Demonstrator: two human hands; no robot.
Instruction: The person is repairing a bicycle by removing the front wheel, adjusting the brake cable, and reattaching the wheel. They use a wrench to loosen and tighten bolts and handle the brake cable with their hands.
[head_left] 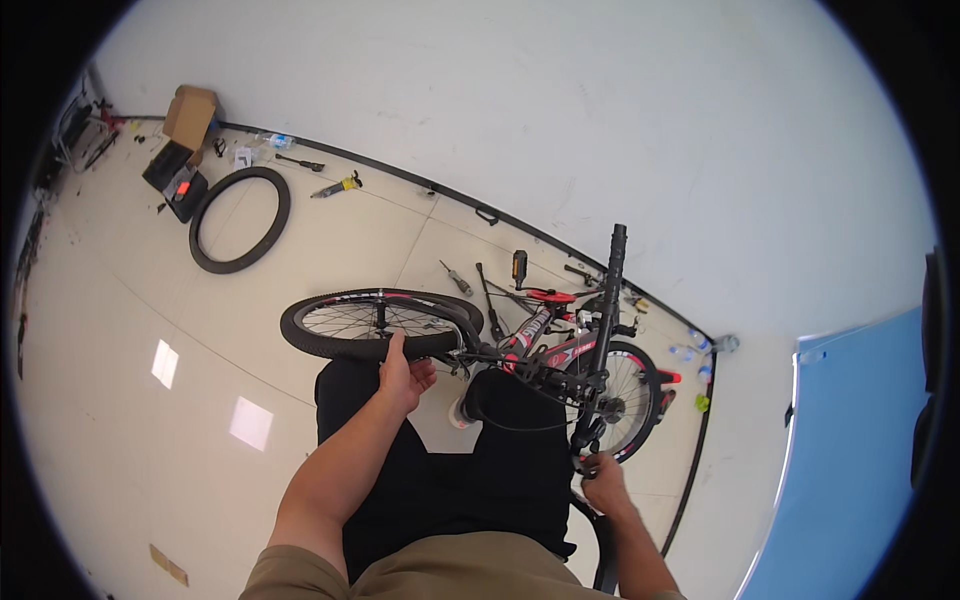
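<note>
1. Bike point(535, 342): from the centre toward 4 o'clock, with front wheel point(381, 318) between 8 and 9, rear wheel point(622, 402) at 4, and handlebar point(607, 310) running from 2 down to 5.
2. Left hand point(404, 382) between 7 and 8 o'clock, at the front wheel's lower edge. Fingers point(426, 370) parted and loosely bent, one laid over the tyre edge.
3. Right hand point(606, 488) at 5 o'clock, at the handlebar's lower end. Fingers bent, partly hidden; cannot tell whether closed around anything.
4. Black trousers point(450, 500) at 6 o'clock, with knees close below the front wheel; tight room there.
5. Black strip along the foot of the white wall point(540, 110), edging the floor point(130, 300) from 10 through 12 to 4 o'clock. Rear wheel near that edge; little room between.
6. Screwdriver point(457, 280) just short of 12 o'clock, between front wheel and strip.
7. Widest stretch of floor from 7 to 10 o'clock, with a loose tyre point(284, 205) between 9 and 10, well apart from both hands. Cardboard box point(190, 118) farther out at 10.
8. Blue board point(860, 440) at 4 o'clock, beyond the strip.
</note>
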